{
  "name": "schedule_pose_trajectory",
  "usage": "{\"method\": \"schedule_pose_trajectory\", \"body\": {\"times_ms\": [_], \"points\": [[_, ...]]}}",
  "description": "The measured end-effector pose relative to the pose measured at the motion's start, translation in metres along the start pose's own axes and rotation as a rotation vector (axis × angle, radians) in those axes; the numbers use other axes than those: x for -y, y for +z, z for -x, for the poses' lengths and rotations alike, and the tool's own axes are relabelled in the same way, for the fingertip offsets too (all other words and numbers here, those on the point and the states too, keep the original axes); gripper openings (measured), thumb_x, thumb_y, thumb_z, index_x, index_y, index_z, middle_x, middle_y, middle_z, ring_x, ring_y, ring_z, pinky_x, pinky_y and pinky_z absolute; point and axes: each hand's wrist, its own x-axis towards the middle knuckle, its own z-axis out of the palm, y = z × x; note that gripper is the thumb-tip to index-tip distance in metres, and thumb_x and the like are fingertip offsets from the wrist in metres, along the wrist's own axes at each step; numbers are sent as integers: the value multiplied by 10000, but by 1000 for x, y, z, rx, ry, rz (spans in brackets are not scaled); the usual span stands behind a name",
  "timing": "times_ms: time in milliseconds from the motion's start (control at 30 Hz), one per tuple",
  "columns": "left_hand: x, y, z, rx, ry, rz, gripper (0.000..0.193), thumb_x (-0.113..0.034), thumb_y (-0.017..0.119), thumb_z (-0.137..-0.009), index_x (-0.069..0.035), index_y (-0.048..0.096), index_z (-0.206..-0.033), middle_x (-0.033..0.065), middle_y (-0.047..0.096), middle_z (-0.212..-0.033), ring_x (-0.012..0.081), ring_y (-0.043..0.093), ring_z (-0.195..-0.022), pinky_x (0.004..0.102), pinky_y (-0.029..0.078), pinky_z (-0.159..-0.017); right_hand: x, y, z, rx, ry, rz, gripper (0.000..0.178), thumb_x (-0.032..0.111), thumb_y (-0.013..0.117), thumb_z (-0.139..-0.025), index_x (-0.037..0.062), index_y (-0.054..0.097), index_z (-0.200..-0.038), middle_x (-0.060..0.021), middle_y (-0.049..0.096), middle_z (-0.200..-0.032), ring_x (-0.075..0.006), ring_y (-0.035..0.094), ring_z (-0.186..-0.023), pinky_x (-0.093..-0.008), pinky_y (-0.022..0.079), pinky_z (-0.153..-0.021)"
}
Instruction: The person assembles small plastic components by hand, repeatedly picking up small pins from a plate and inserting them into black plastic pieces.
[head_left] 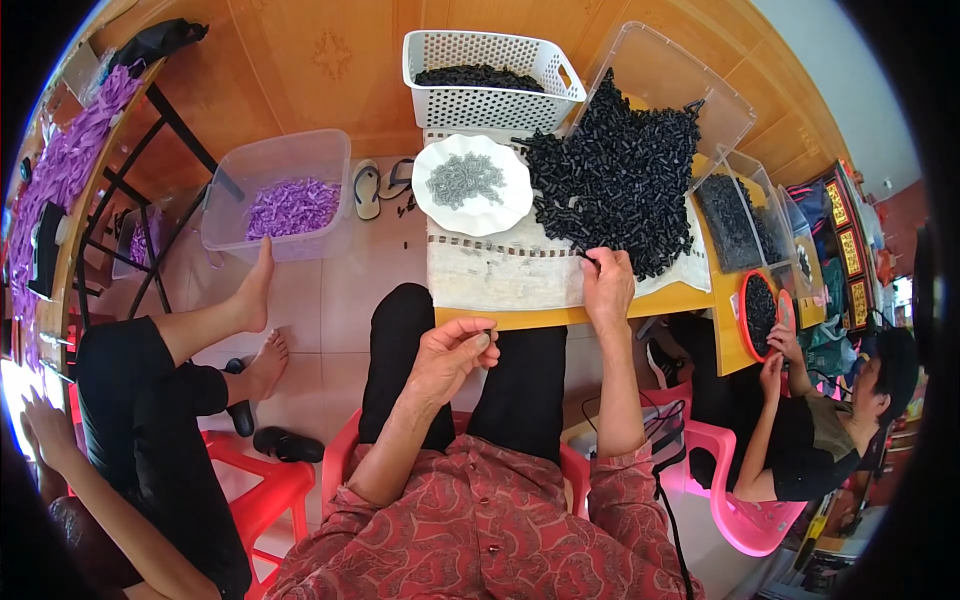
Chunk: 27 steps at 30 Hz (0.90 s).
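Observation:
My left hand [455, 355] is above my lap, just short of the table edge. Its thumb and fingers are pinched on a small black piece, of which only a bit shows. Farther forward, my right hand [608, 285] reaches over the cloth [500, 275] to the near edge of a big heap of small black tube-like pieces [620, 180]. Its fingertips close on a small dark piece at that edge. Left of the heap, a white scalloped plate [508, 212] bears a pile of small clear-grey pieces [466, 178].
Behind the plate stands a white perforated basket [480, 107] of black pieces. The heap spills from a tipped clear bin [690, 70]. A clear tub [335, 165] of purple pieces is on the floor at left. People sit on both sides, the right one by a red-rimmed tray [742, 320].

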Motion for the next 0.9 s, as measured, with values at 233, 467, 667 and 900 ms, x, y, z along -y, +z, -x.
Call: {"method": "schedule_pose_trajectory", "body": {"times_ms": [233,467,667,900], "points": [[1,-2,-2,-4,5,-3,205,-2,567,-915,3,628,-1110,104,643,-975,165,636,-799,296,555,-723,-8,4,9,11,30,-102,167,38,672,-773,64,625,-931,-144,571,-829,-337,578,-767,-434,466,-682],[1,-5,-3,-44,-10,22,203,-7,573,-913,3,632,-1106,106,645,-971,169,630,-787,298,544,-705,5,3,21,62,34,-300,219,25,671,-783,34,629,-998,-141,597,-816,-285,611,-709,-379,491,-642],[2,-7,-4,-47,5,23,203,-18,587,-908,-2,636,-1104,100,653,-956,161,628,-777,289,535,-699,4,2,21,6,52,-296,206,8,649,-805,3,618,-1008,-146,598,-834,-282,615,-732,-371,496,-655],[2,-7,-4,-37,3,25,207,-25,593,-906,-4,635,-1108,99,654,-957,159,629,-775,286,534,-704,3,6,22,20,31,-206,196,4,644,-796,14,611,-989,-147,592,-867,-317,598,-775,-400,482,-690]]}}
